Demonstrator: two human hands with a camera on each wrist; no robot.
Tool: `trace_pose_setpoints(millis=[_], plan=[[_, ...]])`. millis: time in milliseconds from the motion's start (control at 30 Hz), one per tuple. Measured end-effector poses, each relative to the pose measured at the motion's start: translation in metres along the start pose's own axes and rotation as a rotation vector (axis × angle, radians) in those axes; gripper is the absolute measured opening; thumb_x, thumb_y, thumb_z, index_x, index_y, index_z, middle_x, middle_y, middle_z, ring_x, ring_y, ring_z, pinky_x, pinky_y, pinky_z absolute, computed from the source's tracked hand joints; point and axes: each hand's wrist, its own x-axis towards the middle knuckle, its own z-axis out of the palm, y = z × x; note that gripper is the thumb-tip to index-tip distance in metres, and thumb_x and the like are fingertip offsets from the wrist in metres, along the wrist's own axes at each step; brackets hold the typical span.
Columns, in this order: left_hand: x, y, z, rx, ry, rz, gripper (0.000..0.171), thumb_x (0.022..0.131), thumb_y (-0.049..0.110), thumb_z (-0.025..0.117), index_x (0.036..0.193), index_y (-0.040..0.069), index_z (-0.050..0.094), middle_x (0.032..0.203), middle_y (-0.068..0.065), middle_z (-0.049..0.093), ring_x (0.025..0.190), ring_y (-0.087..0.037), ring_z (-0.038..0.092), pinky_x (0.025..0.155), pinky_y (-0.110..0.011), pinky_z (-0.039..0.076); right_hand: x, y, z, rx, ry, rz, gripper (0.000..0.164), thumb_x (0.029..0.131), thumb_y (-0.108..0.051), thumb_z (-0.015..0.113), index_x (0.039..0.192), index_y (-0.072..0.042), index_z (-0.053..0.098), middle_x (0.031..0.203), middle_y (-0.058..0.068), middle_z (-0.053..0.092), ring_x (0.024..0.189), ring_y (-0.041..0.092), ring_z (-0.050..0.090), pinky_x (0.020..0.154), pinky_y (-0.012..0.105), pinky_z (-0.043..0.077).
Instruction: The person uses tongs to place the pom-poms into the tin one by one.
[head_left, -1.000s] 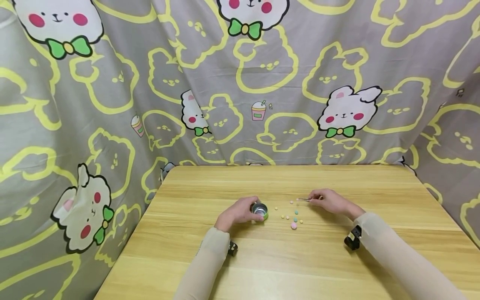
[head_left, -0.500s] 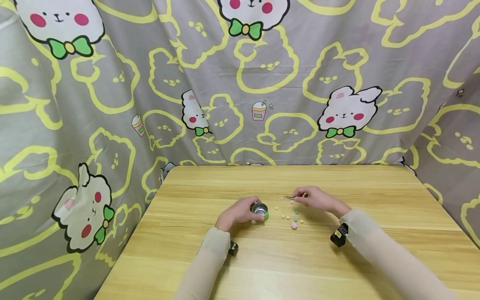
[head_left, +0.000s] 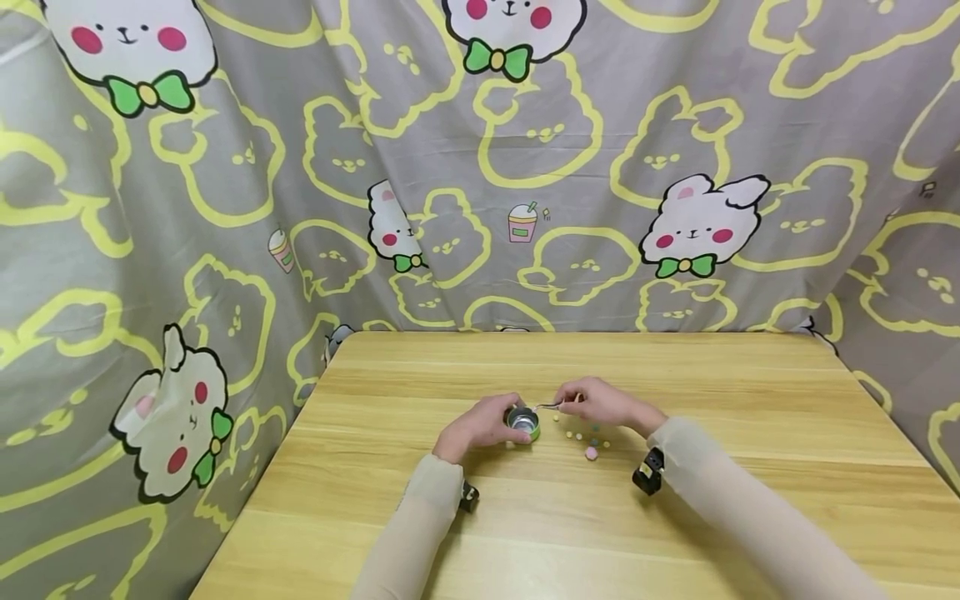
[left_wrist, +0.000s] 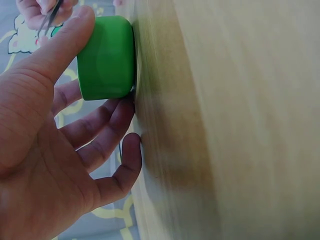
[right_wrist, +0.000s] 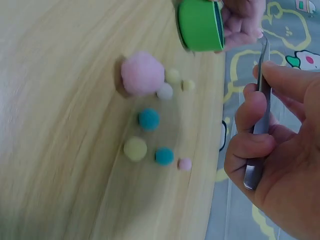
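My left hand [head_left: 487, 421] grips a small round green tin [left_wrist: 107, 57] between thumb and fingers. Its silvery inside faces up, and its base is on the table. Curved metal tweezers [right_wrist: 263, 115] are pinched in my right hand [head_left: 603, 402]. Their tips are close to the tin's rim on its right side, with a tiny pale speck, seemingly a pom-pom, at the end. To the right of the tin lie several small pom-poms, among them a large pink pom-pom [right_wrist: 142, 73], a teal pom-pom [right_wrist: 149, 119] and a yellow pom-pom [right_wrist: 135, 149].
The wooden table [head_left: 450, 542] runs back to a grey patterned curtain [head_left: 450, 167], which also hangs along both sides. In the head view my right hand passes above some of the pom-poms.
My right hand has moved left with the tweezers, from right of the pom-poms to beside the tin. My left hand stays in place, holding the tin.
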Motion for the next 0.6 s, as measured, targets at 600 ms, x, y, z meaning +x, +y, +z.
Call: trace_pose_setpoints(millis=[600], plan=[[0.001,0.002,-0.001,-0.03,-0.011,-0.022,0.04,0.077,0.037,0.078,0.106,0.018,0.056,0.095,0.003,0.059,0.083,-0.011,0.054,0.074,-0.027,0.043,0.012,-0.005,0.011,-0.2,0.005,-0.062,0.009,0.093,-0.009,0.058,0.096,-0.007,0.067,0.084,0.002,0.064,0.073,0.014,0.052,0.068,0.028,0.043]])
